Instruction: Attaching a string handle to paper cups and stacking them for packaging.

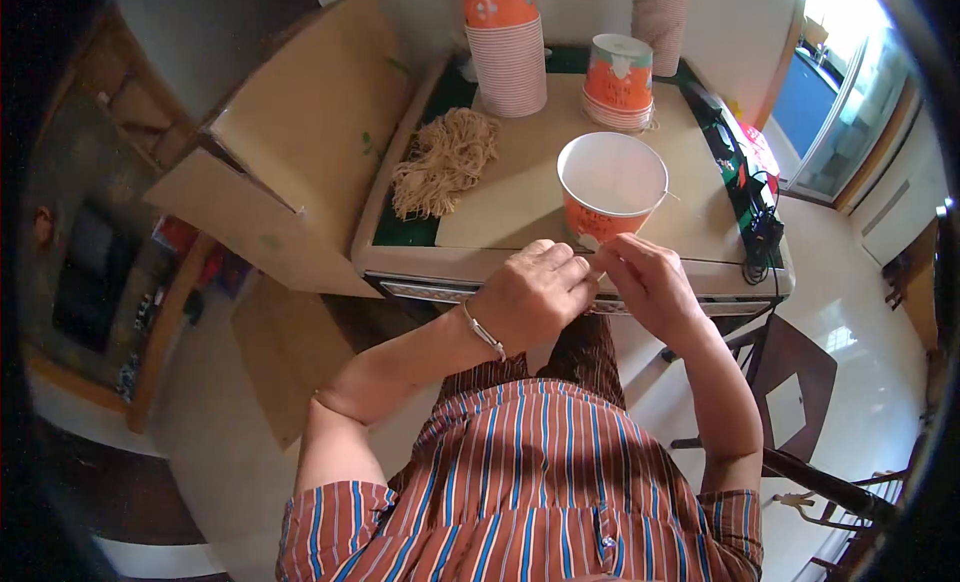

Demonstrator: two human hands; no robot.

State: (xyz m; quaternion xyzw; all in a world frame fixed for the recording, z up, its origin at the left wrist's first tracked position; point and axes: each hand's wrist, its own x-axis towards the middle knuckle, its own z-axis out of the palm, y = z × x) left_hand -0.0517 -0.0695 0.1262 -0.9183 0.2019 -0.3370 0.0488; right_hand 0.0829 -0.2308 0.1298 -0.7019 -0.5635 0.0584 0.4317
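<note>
Center frame, a right hand (655, 282) pinched thin beige string (653, 213) beside an orange, white-lined paper bucket (602, 218); the left hand (535, 292) curled, its grip hidden.

I read the front bucket (600, 220) as coated paper, smooth, slightly glossy. Stacked buckets (509, 70) looked the same, ridged at the rims. String pile (445, 165) was rough, fibrous, matt. Big box (315, 132) and bench sheet (530, 177) looked like matt cardboard. Bracelet (484, 331) showed as shiny metal. Shirt (540, 457) was matt cloth. Floor (830, 277) was smooth, glossy.
</note>
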